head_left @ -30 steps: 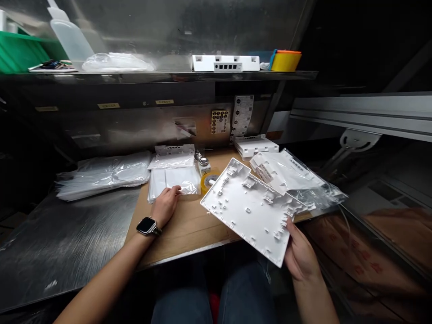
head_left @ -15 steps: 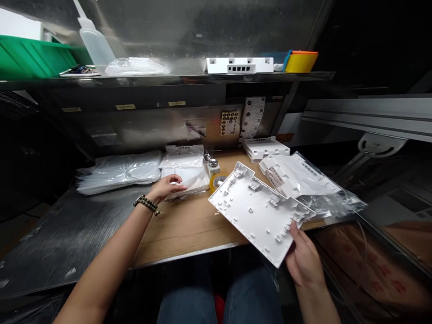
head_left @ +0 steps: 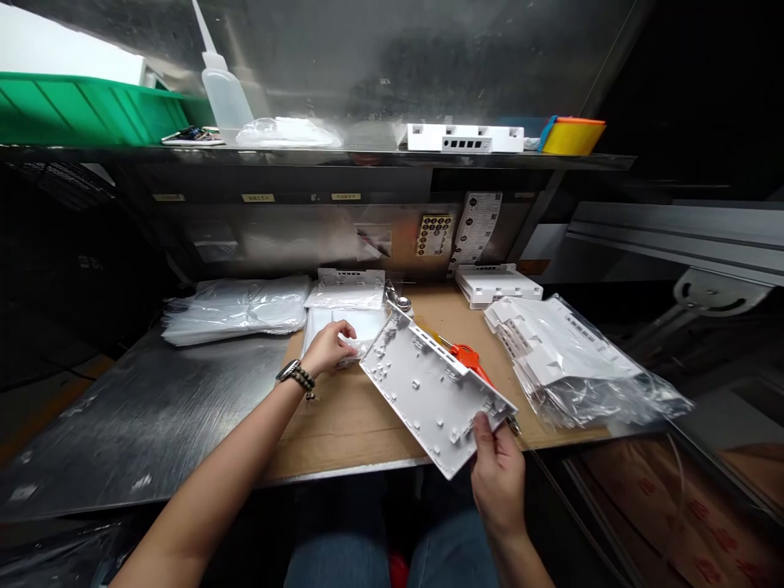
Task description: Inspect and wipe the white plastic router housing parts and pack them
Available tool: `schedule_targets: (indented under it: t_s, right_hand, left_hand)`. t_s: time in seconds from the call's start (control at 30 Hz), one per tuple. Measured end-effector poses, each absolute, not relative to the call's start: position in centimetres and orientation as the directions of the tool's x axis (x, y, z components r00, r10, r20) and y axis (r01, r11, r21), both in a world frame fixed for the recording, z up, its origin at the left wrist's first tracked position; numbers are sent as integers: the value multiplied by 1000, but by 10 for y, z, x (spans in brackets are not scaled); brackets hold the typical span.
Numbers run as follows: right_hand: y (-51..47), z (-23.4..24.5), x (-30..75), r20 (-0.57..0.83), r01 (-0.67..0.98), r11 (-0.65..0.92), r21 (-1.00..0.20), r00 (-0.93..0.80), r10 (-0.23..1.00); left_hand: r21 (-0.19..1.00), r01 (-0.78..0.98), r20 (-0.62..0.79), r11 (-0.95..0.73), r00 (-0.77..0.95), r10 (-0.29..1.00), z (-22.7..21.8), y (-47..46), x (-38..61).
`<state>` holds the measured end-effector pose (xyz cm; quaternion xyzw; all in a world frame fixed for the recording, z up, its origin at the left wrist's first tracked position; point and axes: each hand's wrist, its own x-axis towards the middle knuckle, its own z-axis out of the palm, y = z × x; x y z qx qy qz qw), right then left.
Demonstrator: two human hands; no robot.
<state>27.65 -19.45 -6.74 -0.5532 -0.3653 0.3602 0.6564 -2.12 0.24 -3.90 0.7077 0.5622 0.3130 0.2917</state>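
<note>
My right hand (head_left: 501,478) grips a white plastic housing (head_left: 422,400) by its lower right corner, thumb on top. The housing is tilted, with its inner side of small clips and posts facing me. My left hand (head_left: 331,347) is closed in a pinch on the edge of a clear plastic bag (head_left: 361,347), just left of the housing. Under and behind that hand lies a stack of white sheets or bags (head_left: 322,318), with another white housing (head_left: 350,286) behind it. An orange-handled tool (head_left: 469,357) lies partly hidden behind the held housing.
Clear bags (head_left: 245,306) are piled at the left. Bagged white housings (head_left: 563,347) and stacked housings (head_left: 499,286) stand at the right. A small metal-capped bottle (head_left: 403,305) is behind the held housing. Overhead, a shelf (head_left: 367,158) carries a green bin (head_left: 91,110) and a squeeze bottle (head_left: 226,98).
The view has shifted left. My right hand has brought the housing left, closer to my left hand, and tilted it. The orange-handled tool now shows. My left hand stays at the bag.
</note>
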Motion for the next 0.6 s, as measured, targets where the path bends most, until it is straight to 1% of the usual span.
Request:
schedule_targets:
  t_s: [0.1,0.2,0.3,0.37,0.47,0.53,0.6]
  right_hand:
    - [-188,-62,255,180,70,167,-984,465,867]
    - [-180,-62,239,302,206,236,-950,396,867]
    - [-175,-69,234,389,307,291,-906,335,858]
    - [-174,-73,234,434,346,320,-882,333,837]
    - [-172,-79,233,472,374,343,-862,345,811]
    - [-171,-80,231,481,378,349,-858,351,803]
    - [-170,-79,230,479,368,350,-861,361,800]
  left_hand:
    - [713,654,162,-252,195,967,-40,4,-14]
    - [661,689,192,-297,228,955,-41,2,-9]
    - [586,729,224,-354,274,935,-35,0,-12]
    - [517,769,261,-376,277,925,-26,1,-17]
    - [413,840,339,-351,215,916,-8,7,-23]
    - [367,871,387,-327,176,905,3,14,-23]
    - [339,878,407,-337,186,894,11,20,-20]
